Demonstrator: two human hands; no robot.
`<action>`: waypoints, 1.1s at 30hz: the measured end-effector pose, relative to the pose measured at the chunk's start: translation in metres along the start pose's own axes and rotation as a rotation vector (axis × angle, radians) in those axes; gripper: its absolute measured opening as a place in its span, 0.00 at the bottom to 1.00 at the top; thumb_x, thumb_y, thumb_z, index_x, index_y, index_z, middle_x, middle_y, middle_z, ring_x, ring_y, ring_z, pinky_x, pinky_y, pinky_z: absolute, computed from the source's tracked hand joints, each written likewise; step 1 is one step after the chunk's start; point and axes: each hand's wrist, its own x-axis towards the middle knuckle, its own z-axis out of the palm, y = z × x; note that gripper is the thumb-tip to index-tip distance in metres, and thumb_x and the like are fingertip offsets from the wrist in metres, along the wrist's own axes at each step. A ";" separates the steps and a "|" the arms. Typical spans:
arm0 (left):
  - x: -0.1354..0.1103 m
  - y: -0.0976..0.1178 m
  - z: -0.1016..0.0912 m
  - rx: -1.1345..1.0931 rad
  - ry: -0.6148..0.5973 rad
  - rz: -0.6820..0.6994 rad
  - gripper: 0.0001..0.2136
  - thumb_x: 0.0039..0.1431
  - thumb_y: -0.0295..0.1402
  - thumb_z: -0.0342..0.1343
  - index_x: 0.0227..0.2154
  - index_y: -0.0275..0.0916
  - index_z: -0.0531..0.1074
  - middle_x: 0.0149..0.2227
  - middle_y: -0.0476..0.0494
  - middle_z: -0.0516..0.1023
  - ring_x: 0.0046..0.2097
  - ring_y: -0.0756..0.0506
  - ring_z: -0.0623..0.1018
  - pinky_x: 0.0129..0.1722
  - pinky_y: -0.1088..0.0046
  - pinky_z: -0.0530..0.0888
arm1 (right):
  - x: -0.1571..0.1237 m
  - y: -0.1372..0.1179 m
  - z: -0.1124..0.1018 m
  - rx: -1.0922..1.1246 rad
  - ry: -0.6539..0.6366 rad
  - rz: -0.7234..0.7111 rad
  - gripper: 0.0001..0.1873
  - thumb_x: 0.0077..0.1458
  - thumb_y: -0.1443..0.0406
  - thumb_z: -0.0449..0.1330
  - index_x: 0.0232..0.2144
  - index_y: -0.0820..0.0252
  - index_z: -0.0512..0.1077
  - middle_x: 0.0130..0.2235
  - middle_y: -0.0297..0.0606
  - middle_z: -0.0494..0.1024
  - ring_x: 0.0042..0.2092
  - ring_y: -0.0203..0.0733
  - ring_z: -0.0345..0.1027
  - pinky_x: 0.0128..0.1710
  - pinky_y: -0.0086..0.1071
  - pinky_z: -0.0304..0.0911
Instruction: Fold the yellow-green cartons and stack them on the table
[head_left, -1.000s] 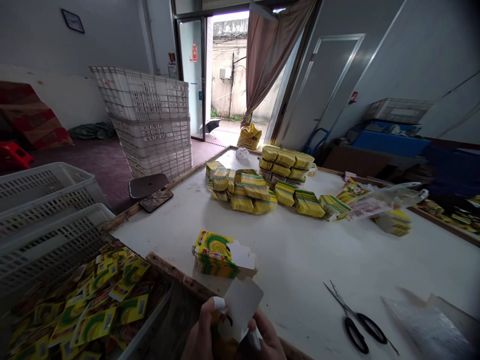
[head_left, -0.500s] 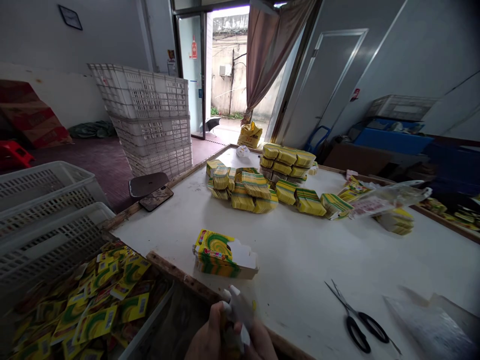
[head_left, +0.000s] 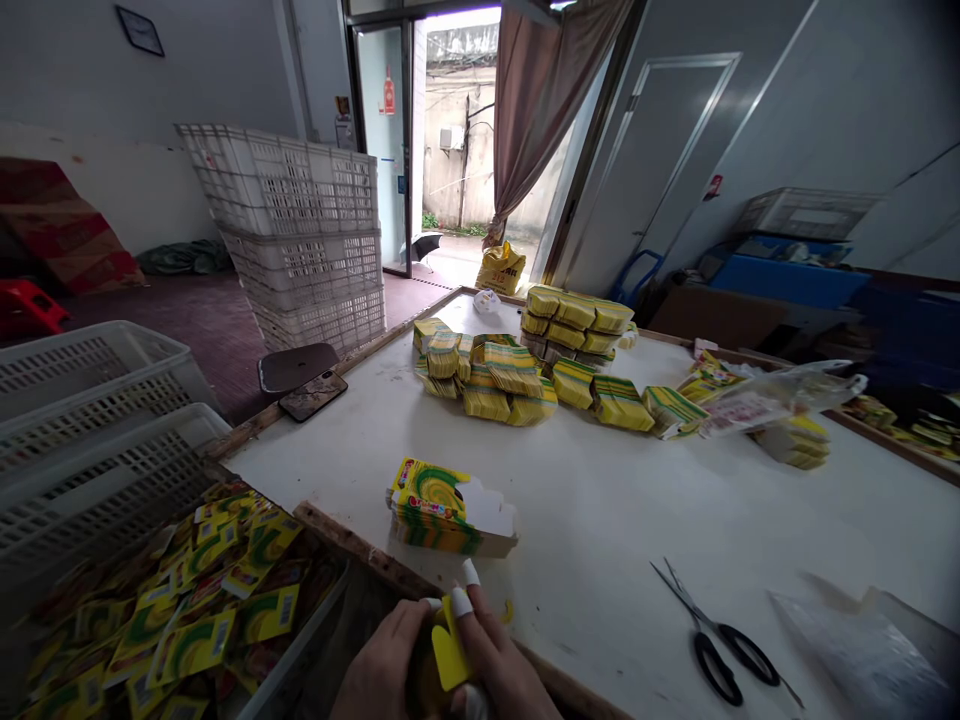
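Note:
At the table's near edge, my left hand (head_left: 379, 660) and my right hand (head_left: 506, 665) are closed together around a small yellow carton (head_left: 448, 658). A plain yellow flap of it shows between them, and the rest is hidden by the fingers. White coverings wrap several of my fingertips. Just beyond the hands lies a stack of flat yellow-and-green cartons (head_left: 435, 505), its top one showing a white inner flap. Black-handled scissors (head_left: 709, 630) rest open on the table to the right.
Bundled cartons (head_left: 487, 380) lie across the white table (head_left: 585, 500), with a taller pile (head_left: 576, 320) behind. A phone (head_left: 313, 395) sits at the left edge. Below left, a crate holds many yellow packets (head_left: 202, 600). Plastic bags lie at the right, and white crates (head_left: 300, 240) stand stacked beyond.
Both hands have turned and shifted slightly; a yellow flap now shows between them where a whitish surface showed before. The things on the table have stayed put.

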 end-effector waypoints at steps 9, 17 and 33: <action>0.008 0.027 -0.017 0.059 -0.082 0.013 0.22 0.38 0.31 0.66 0.42 0.43 0.78 0.40 0.41 0.82 0.43 0.37 0.80 0.44 0.69 0.76 | 0.016 -0.035 -0.037 -0.054 -0.259 -0.034 0.10 0.58 0.61 0.59 0.39 0.52 0.79 0.55 0.45 0.74 0.51 0.49 0.74 0.48 0.34 0.68; 0.016 0.038 -0.022 0.173 -0.188 -0.021 0.25 0.40 0.36 0.66 0.46 0.39 0.75 0.46 0.37 0.80 0.48 0.36 0.79 0.49 0.65 0.75 | 0.014 -0.012 -0.036 -0.137 -0.277 -0.145 0.19 0.61 0.51 0.55 0.46 0.54 0.74 0.65 0.52 0.61 0.58 0.49 0.67 0.50 0.30 0.66; 0.010 0.022 -0.019 0.361 -0.058 0.041 0.25 0.44 0.29 0.58 0.49 0.36 0.71 0.48 0.37 0.79 0.49 0.39 0.79 0.50 0.66 0.76 | 0.015 -0.011 -0.003 -0.150 -0.100 -0.143 0.31 0.52 0.70 0.55 0.60 0.55 0.64 0.67 0.49 0.57 0.66 0.53 0.53 0.60 0.42 0.59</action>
